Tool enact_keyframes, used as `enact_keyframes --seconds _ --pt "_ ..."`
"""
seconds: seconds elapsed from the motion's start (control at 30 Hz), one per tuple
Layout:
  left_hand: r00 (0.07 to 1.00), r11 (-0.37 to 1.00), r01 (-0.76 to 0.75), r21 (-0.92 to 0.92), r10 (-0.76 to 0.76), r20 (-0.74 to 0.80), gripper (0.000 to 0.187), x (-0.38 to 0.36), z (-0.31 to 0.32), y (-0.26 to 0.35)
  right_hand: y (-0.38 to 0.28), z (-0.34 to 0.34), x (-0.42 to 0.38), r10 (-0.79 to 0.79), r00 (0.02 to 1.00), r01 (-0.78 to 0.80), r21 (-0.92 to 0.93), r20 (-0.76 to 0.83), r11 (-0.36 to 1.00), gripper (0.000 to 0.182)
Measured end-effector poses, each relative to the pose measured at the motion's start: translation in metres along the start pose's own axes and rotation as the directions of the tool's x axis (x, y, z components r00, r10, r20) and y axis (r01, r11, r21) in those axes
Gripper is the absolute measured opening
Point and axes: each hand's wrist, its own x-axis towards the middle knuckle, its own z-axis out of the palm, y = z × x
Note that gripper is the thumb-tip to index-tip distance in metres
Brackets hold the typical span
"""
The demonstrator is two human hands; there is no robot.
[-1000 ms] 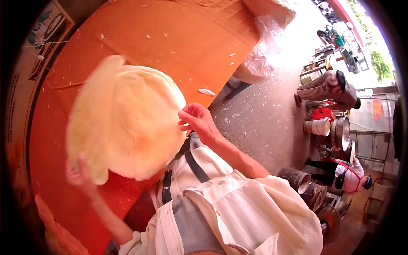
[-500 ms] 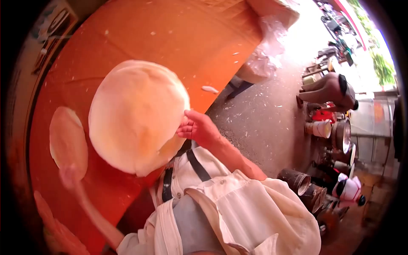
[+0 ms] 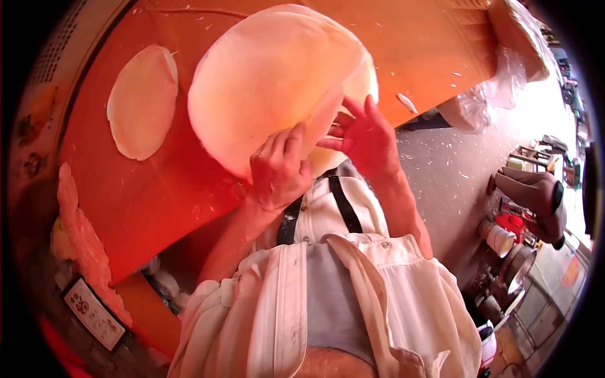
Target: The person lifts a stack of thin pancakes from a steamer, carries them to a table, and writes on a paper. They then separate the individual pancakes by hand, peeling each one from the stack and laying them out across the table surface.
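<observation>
A tall stack of thin round flatbread sheets point(image 3: 252, 82) lies on the orange table, near its front edge. The right edge of the top sheet lifts into a flap. My left hand point(image 3: 278, 167) is at the front of this flap, its fingers bent and pinching the sheet's edge. Just right of it, my right hand point(image 3: 368, 138) has its fingers apart beside the flap, some tips partly hidden behind it. A smaller, flatter round sheet or pile point(image 3: 144, 104) lies by itself to the left.
White scraps point(image 3: 406, 103) dot the orange table point(image 3: 151, 208). Clear plastic bags point(image 3: 498, 88) hang at its far right corner. A crumpled pinkish sheet point(image 3: 82, 227) is at the left edge. On the right, a bending person point(image 3: 535, 195) is near buckets and pots point(image 3: 520, 268).
My left hand has moved from the smaller pile at the left to the front of the big stack. My right hand has opened beside the lifted flap. The view has shifted.
</observation>
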Motion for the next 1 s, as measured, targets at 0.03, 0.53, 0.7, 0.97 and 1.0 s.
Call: enact_keyframes --seconds 0.03,0.53,0.7,0.97,1.0 --pt "0.999 1.000 0.026 0.011 -0.026 -0.033 0.043 -0.001 -0.003 -0.005 -0.002 0.003 0.001 -0.007 1.000 0.007 0.004 0.022 1.000 0.066" --pt "0.356 0.452 0.400 -0.797 -0.878 -0.320 0.049 -0.178 -0.238 -0.300 -0.009 -0.063 -0.033 -0.055 0.861 -0.006 -0.118 -0.506 0.993 0.028" --pt "0.457 0.533 0.845 0.034 -0.689 -0.562 0.046 -0.233 -0.204 -0.321 -0.005 -0.076 -0.030 0.054 0.895 -0.069 -0.018 -0.442 0.997 0.020" --pt "0.991 0.945 0.102 -0.312 -0.070 0.112 0.048 -0.016 -0.010 -0.008 -0.014 -0.033 -0.006 -0.078 0.928 -0.028 -0.277 -0.364 0.961 0.020" --pt "0.990 0.949 0.106 -0.295 -0.072 0.125 0.046 -0.010 -0.003 -0.008 -0.015 -0.028 -0.005 -0.099 0.920 -0.034 -0.330 -0.380 0.943 0.022"
